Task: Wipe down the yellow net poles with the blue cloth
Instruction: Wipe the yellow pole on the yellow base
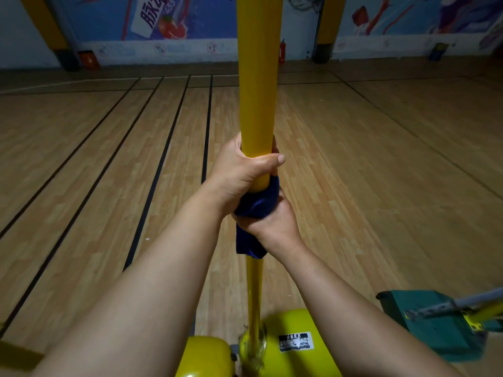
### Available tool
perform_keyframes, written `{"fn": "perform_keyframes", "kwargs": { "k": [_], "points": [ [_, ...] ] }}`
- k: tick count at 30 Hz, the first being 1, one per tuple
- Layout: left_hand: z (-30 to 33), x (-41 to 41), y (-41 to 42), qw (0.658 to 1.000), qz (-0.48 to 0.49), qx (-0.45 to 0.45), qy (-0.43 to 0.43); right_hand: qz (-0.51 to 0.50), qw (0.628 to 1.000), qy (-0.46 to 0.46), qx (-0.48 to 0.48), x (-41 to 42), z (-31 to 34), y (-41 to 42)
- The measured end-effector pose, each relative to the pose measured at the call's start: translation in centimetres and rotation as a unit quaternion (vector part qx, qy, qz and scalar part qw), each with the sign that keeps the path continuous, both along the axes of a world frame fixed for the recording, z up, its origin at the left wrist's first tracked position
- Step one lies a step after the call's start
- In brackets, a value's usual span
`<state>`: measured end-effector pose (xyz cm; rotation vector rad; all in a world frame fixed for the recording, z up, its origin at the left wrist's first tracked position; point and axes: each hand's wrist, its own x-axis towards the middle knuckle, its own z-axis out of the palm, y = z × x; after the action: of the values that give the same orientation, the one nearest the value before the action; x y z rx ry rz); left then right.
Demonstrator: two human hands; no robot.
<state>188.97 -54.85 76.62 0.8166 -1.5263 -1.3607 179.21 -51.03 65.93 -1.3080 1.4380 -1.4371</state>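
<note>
A yellow net pole (257,77) rises straight up the middle of the view from a yellow base (294,346) at the bottom. My left hand (242,170) grips the bare pole, thumb across its front. Just below, my right hand (272,216) is wrapped around the dark blue cloth (255,206), which is bunched around the pole. A tail of the cloth hangs down beside my right wrist. Below the cloth the pole is thinner and shiny.
Wooden court floor with black lines spreads to the left and right. A green box (424,319) with a grey bar across it sits at the lower right. Two yellow padded posts (326,20) and a painted wall stand at the back.
</note>
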Motion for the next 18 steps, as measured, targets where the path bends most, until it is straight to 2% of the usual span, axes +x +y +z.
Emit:
{"fn": "perform_keyframes", "kwargs": {
  "k": [4,11,15,18],
  "points": [
    [0.0,0.2,-0.1,1.0,0.001,-0.008,0.004,0.019,0.999,-0.003,0.026,0.0,-2.2,0.0],
    [0.1,0.5,-0.3,1.0,0.009,-0.005,0.002,0.065,0.993,0.056,0.076,-0.4,-5.1,0.9],
    [0.1,0.4,-0.2,1.0,0.011,-0.007,0.002,0.044,0.994,-0.031,0.092,0.0,-4.8,0.8],
    [0.1,0.3,-0.1,1.0,0.009,-0.006,0.009,0.018,0.997,-0.019,0.07,0.3,-3.8,0.9]
  ]
}}
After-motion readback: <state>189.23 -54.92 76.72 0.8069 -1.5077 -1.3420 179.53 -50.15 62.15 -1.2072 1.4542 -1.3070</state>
